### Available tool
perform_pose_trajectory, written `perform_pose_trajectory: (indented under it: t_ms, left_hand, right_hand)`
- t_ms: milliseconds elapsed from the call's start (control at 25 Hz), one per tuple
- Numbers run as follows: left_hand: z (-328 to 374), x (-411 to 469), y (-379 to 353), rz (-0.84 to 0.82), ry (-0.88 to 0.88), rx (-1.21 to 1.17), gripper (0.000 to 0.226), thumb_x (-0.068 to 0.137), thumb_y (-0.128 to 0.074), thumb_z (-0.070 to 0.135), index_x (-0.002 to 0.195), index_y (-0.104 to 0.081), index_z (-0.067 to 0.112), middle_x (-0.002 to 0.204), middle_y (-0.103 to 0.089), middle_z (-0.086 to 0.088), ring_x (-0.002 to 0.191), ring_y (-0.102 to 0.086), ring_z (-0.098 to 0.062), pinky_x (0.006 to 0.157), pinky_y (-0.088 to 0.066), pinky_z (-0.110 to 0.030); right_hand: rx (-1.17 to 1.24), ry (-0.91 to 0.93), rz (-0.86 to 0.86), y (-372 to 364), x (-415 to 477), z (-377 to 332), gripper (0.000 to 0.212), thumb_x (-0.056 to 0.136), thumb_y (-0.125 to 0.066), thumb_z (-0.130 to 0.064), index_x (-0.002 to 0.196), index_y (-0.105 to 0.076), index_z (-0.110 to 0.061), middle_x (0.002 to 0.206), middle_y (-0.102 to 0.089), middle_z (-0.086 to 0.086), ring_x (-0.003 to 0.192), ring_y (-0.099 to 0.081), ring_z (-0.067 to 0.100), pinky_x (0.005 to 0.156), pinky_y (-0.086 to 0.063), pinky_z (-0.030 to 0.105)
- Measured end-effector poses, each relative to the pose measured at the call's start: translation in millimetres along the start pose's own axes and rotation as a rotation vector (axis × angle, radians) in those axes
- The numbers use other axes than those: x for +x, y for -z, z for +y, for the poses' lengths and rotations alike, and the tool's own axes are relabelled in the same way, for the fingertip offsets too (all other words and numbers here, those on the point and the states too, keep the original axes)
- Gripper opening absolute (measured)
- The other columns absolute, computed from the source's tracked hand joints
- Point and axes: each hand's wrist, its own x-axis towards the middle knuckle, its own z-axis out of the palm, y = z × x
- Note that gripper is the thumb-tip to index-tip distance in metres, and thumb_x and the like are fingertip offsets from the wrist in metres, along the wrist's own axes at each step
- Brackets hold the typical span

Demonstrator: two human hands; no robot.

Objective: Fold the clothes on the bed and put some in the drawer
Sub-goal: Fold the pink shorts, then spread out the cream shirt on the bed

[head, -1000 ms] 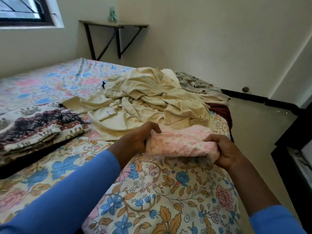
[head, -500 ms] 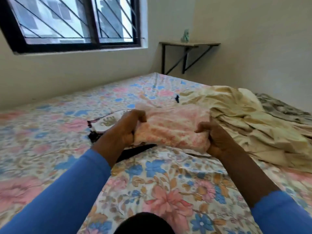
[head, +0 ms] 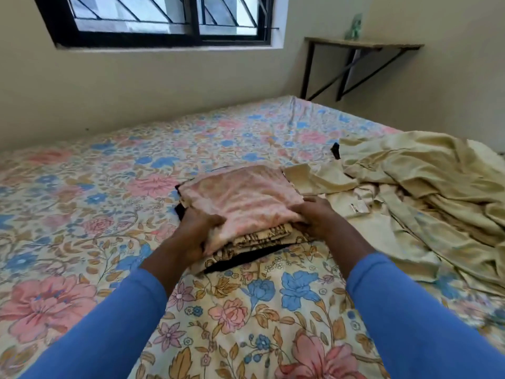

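Nearest: two blue sleeves, left (head: pixel 103 324) and right (head: pixel 410 318), reaching in from the bottom edge over the floral bedsheet (head: pixel 82 214).

Left hand (head: pixel 191 233): fingers curled round the near-left corner of the folded pink garment (head: pixel 240 192), gripping it. Right hand (head: pixel 317 217): on the garment's near-right edge, fingers bent onto the fabric, holding it. Fingertips on both are partly hidden by cloth, so exact finger placement is unclear.

The pink garment sits on top of a small stack in the middle of the bed. Under it is a folded cream-and-brown patterned cloth (head: pixel 262 237). Under that is a black layer (head: pixel 246 259), its edge sticking out toward the camera. The stack rests flat on the sheet.

Right of the stack, touching or just beside it: a crumpled pale yellow garment (head: pixel 426 187), unfolded, spread toward the bed's right edge. It has a white label (head: pixel 359 206) showing just beside the right hand. A small black item (head: pixel 335 150) sits at its far-left edge; can't tell what it is.

Far side: the bed meets a beige wall. A black-framed barred window (head: pixel 164 20) is upper left. A wall shelf on black brackets (head: pixel 363 46) is in the upper-right corner, with a small green object (head: pixel 354 23) on it, too blurred to identify.
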Motion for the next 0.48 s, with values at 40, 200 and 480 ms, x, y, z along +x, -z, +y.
perform_pose_trajectory:
  t_ms: [40,200,480]
  left_hand:
    - [0,-1,-1,0.053,-0.03,0.004,0.061,0.085,-0.08,0.004,0.138,-0.05,0.007,0.122,-0.068,-0.017,0.103,-0.071,-0.038,0.072,-0.064,-0.049]
    - [1,-49,-22,0.45,-0.237,0.222,0.073,0.088,-0.079,0.027,0.147,-0.037,0.014,0.138,-0.052,-0.013,0.12,-0.056,-0.033,0.079,-0.054,-0.043]
    - [-31,-116,-172,0.002,-0.959,0.551,0.05,0.089,-0.074,0.033,0.133,-0.053,0.026,0.139,-0.049,-0.001,0.129,-0.054,-0.027,0.105,-0.049,-0.048]
  right_hand:
    - [0.109,0.009,0.023,3,1,9,0.047,0.09,-0.075,0.0,0.134,-0.056,-0.005,0.123,-0.064,0.022,0.087,-0.071,0.033,0.048,-0.059,0.035]
    - [0.11,0.202,0.147,37,-36,26,0.035,0.096,-0.068,-0.012,0.129,-0.055,-0.012,0.104,-0.07,0.014,0.063,-0.07,0.02,0.049,-0.055,0.031]
    - [-0.594,0.469,0.544,170,-106,80,0.025,0.09,-0.069,-0.023,0.115,-0.069,-0.022,0.109,-0.068,-0.001,0.1,-0.067,0.022,0.085,-0.056,0.039]
